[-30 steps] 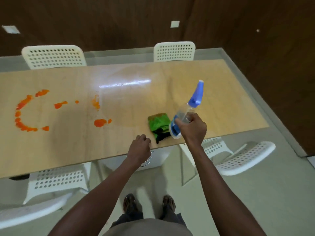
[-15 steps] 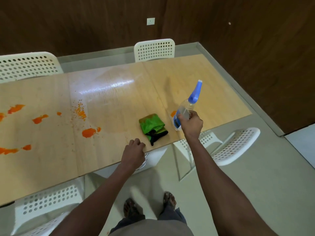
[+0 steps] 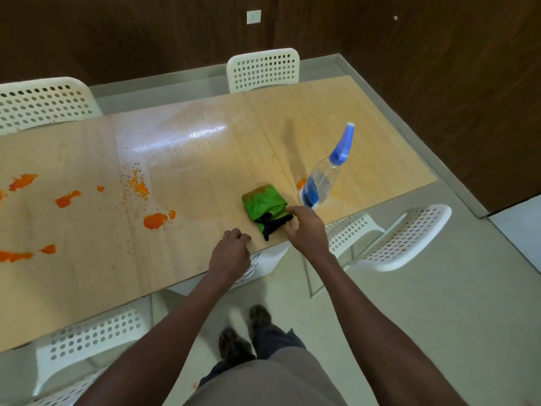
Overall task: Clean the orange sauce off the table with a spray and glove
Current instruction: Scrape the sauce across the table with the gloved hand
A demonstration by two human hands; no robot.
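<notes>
Both arms are bare from the elbow down, with no sleeves, watch or rings showing on the left hand (image 3: 231, 253) or the right hand (image 3: 307, 230). A grey-brown shirt (image 3: 263, 379) covers the belly. Below it are dark blue trousers (image 3: 275, 336) and dark sandals (image 3: 232, 345) on the feet.

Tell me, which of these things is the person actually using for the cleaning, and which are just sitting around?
Part of the job:
- spray bottle, standing on the table
- green glove, right hand touching it
- orange sauce on the tabletop
- left hand, at the table edge

Just there:
- white chairs
- wall socket
</notes>
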